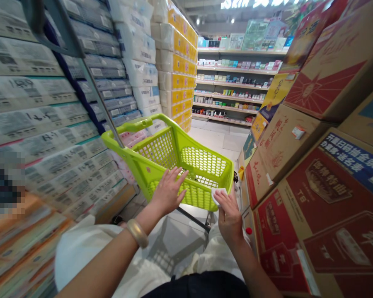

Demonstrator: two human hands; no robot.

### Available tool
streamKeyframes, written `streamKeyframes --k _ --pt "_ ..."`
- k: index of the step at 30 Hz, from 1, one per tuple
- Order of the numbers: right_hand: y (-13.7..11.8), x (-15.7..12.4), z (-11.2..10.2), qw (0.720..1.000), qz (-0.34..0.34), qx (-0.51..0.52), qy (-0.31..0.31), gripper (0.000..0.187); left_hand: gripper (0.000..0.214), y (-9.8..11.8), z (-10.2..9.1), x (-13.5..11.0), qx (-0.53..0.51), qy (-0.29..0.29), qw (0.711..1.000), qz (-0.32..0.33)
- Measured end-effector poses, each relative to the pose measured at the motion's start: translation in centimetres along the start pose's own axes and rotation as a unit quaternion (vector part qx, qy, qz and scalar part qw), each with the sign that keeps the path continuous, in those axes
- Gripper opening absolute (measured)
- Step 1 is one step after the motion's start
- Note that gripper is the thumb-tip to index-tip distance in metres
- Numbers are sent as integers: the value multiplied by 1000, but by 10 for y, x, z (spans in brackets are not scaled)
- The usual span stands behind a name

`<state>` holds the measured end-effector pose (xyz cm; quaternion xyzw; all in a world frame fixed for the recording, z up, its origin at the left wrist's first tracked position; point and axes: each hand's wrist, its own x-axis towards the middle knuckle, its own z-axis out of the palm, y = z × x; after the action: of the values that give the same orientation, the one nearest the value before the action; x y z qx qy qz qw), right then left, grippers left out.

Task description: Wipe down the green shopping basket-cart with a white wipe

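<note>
A lime-green plastic shopping basket cart stands in the aisle just in front of me, its handle toward the far left. My left hand, fingers spread, rests on the near wall of the basket. A beige bangle circles that wrist. My right hand is closed on a small white cloth or tissue, pressed against the basket's near right rim.
Stacked packs of tissue and paper rolls wall the left side. Cardboard cartons are piled high on the right. The tiled aisle floor runs ahead to shelves of small goods.
</note>
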<state>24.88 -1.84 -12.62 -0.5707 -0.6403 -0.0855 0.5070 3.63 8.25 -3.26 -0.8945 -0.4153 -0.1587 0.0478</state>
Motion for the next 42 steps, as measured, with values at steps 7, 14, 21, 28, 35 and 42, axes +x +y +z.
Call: streamKeyframes --k 7,14,21,28,35,42 --pt "-15 12 15 999 -39 -7 -31 37 71 45 27 12 -69 -73 994 46" --pt "-3 18 15 998 -19 -14 -52 36 55 34 28 9 -41 -62 997 -20" --pt "-34 7 29 995 -61 0 -76 37 62 16 33 -16 24 -37 998 -34" --pt "-46 2 28 991 -96 -2 -91 41 65 14 35 -36 -14 -14 1000 7" --pt "-55 -4 28 984 -131 2 -117 43 54 19 46 -45 -37 27 999 -3" --pt "-26 -8 14 996 -86 -34 -14 38 43 14 42 -48 -46 34 998 -7"
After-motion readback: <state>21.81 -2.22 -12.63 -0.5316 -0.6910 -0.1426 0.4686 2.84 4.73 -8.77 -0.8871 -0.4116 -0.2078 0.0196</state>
